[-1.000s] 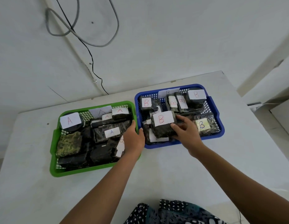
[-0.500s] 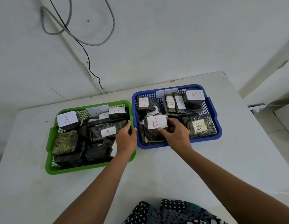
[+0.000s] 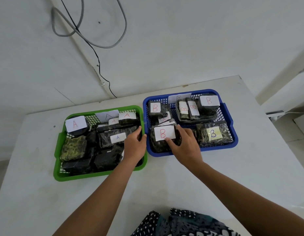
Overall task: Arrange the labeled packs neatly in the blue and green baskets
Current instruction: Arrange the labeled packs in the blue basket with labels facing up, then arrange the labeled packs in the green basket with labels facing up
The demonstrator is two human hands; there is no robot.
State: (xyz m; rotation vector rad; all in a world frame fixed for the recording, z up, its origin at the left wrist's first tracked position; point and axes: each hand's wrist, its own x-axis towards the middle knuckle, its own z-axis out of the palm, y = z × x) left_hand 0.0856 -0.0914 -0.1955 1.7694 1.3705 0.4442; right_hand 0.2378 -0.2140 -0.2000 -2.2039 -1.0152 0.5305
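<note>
Two baskets stand side by side on the white table. The green basket on the left holds several dark wrapped packs with "A" labels. The blue basket on the right holds several dark packs with "B" labels. My left hand grips the green basket's right rim, thumb outside and fingers inside. My right hand holds a dark pack with a large white "B" label in the blue basket's front left corner, thumb below the label and fingers on its right side.
The table stands against a white wall, with its right edge near the blue basket. Grey and black cables hang on the wall behind. A patterned cloth lies at the near edge.
My right hand has shifted the large "B" pack leftward into the blue basket's front left corner. My left hand has stayed at the green basket's right rim.
</note>
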